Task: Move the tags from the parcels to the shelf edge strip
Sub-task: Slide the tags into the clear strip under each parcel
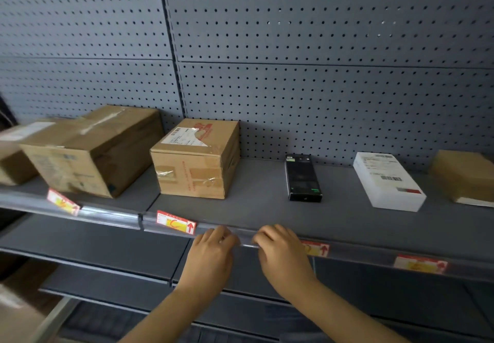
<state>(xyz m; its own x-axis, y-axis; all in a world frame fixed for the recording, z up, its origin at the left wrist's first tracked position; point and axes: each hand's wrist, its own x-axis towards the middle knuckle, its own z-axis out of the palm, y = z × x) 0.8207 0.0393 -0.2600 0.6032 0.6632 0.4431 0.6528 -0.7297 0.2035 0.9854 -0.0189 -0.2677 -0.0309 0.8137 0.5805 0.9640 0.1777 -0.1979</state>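
Both hands rest on the clear shelf edge strip [112,215] below the grey shelf. My left hand [211,252] has its fingertips curled on the strip just right of a red and yellow tag [175,225]. My right hand [280,249] pinches the strip's top edge and partly covers another tag [316,249]. Two more tags sit in the strip: a tag at the far left [62,202] and a tag at the right [419,264]. Whether either hand holds a tag is hidden by the fingers.
On the shelf [262,203] stand a large cardboard box [91,150], a taped box with a shipping label [197,158], a black slim box [302,177], a white parcel [387,182] and a brown parcel [465,177]. Pegboard wall behind; lower shelves below.
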